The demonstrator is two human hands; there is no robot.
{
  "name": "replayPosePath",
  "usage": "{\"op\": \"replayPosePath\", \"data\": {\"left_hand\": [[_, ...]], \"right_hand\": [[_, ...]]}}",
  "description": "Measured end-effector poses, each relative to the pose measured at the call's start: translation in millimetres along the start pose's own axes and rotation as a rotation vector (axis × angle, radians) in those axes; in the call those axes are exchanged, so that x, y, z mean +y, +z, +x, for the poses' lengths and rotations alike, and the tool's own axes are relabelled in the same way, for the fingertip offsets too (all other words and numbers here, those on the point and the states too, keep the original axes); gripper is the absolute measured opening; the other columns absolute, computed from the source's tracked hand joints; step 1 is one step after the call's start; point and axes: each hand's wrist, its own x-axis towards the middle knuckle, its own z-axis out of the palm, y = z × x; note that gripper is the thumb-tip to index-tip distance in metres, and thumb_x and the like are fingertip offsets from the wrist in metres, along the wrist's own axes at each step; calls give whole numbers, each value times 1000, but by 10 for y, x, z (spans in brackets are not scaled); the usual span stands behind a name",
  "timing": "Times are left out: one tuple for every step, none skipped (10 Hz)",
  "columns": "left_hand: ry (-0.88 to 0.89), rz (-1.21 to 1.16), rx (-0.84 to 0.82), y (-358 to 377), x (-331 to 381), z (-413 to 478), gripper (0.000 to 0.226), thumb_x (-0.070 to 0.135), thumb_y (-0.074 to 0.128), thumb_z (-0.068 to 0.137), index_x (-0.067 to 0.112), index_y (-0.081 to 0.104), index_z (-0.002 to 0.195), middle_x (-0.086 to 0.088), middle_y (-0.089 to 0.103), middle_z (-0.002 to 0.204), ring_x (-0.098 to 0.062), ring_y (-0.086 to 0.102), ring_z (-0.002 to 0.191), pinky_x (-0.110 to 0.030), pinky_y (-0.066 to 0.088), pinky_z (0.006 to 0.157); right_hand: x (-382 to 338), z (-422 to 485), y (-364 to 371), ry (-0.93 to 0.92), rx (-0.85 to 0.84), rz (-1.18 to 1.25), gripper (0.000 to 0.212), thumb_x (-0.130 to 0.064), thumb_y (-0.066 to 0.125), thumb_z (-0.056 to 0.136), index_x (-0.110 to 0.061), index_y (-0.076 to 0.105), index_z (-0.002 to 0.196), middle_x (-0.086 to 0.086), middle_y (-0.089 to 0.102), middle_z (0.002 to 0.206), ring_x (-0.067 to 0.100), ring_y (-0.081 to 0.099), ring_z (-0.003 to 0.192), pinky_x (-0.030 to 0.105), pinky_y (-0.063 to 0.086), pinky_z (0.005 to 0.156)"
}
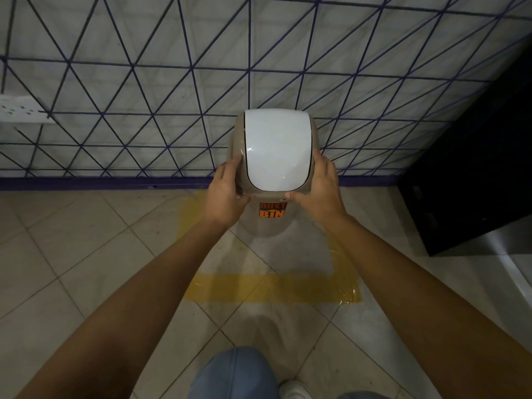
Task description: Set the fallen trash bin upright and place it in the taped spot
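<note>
A beige trash bin (pixel 275 151) with a white swing lid and an orange "DUST BIN" sticker stands upright, seen from above, close to the wall. My left hand (pixel 227 191) grips the lid's left rim and my right hand (pixel 321 187) grips its right rim. The bin's base sits inside the yellow taped spot (pixel 273 287) on the tiled floor; the tape's near strip and parts of both side strips show, the rest is hidden by the bin and my arms.
A white wall (pixel 144 82) with dark blue triangle lines and a purple skirting runs just behind the bin. A black cabinet (pixel 472 180) stands at the right. A white socket strip (pixel 20 109) is on the wall at left. My blue-jeaned leg (pixel 236 375) and shoe are below.
</note>
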Motion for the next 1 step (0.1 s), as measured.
{"op": "replayPosePath", "data": {"left_hand": [[-7, -5, 8, -26, 65, -82, 73, 14, 72, 77, 19, 34, 139, -11, 43, 138, -27, 44, 126, -36, 41, 99]], "right_hand": [[-69, -56, -38, 10, -10, -41, 106, -23, 82, 65, -18, 16, 148, 11, 28, 149, 29, 23, 138, 44, 25, 112]]}}
